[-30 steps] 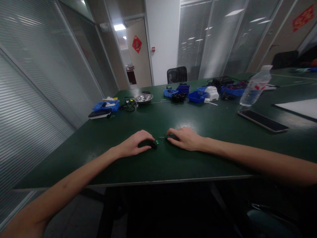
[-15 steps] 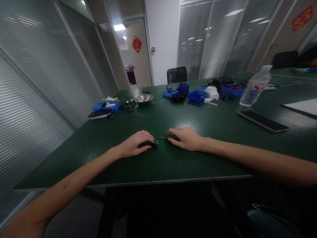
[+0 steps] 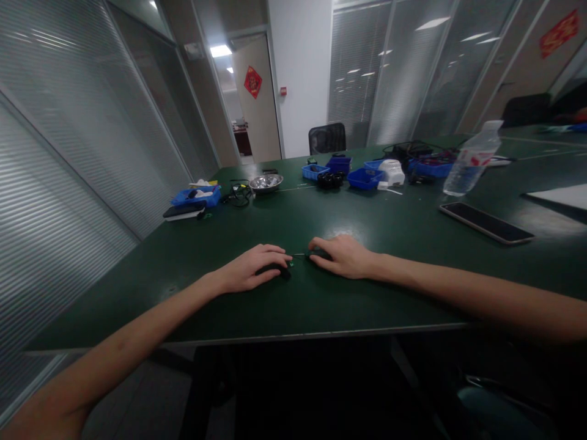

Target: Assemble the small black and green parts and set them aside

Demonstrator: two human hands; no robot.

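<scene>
My right hand (image 3: 343,255) rests on the green table (image 3: 257,315), fingers closed round the dark handle of what looks like a small screwdriver (image 3: 299,255). Its thin metal shaft points left, toward my other hand. My left hand (image 3: 257,267) is curled over a small black object with green bits (image 3: 286,272), thumb on the near side and fingers over the top. Most of that object is hidden under the fingers, and its kind is unclear. The shaft's tip reaches the left fingertips; whether it touches the black object I cannot tell.
Beyond my hands stand a metal bowl (image 3: 266,190), a blue tray (image 3: 202,197) at left and blue bins (image 3: 364,178) farther right. A phone (image 3: 486,223), a water bottle (image 3: 472,160) and white paper (image 3: 562,197) lie or stand at right. The table's edge (image 3: 293,337) runs near me.
The left fingers have stretched slightly right, over the black object and its green part, covering more of it. My right hand and the screwdriver look unchanged.
</scene>
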